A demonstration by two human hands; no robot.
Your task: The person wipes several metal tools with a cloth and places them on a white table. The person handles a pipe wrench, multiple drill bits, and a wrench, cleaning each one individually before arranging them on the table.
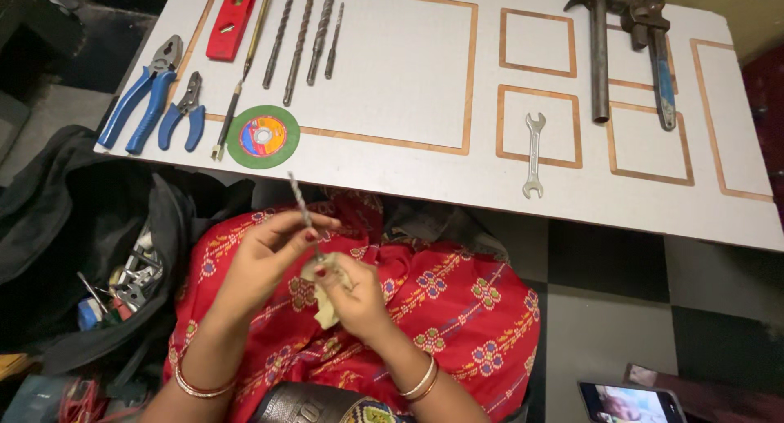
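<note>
Pliers (pixel 139 96) lie at the board's (pixel 392 64) left edge, with four bits (pixel 302 39) and a green disc (pixel 263 136) just beside them. Below, over the red lap, the left hand (pixel 265 256) pinches a drill bit (pixel 300 204) near its lower end, tip tilted up toward the disc. The right hand (pixel 355 296) is closed on a pale cloth (pixel 327 309) at the bit's base (grip looks light). Likely risk: the thin bit slips from that two-finger pinch and drops into the open tool bag (pixel 122 276) or onto the lap. Farther right sit a spanner (pixel 533 155) and hammer (pixel 599 51).
</note>
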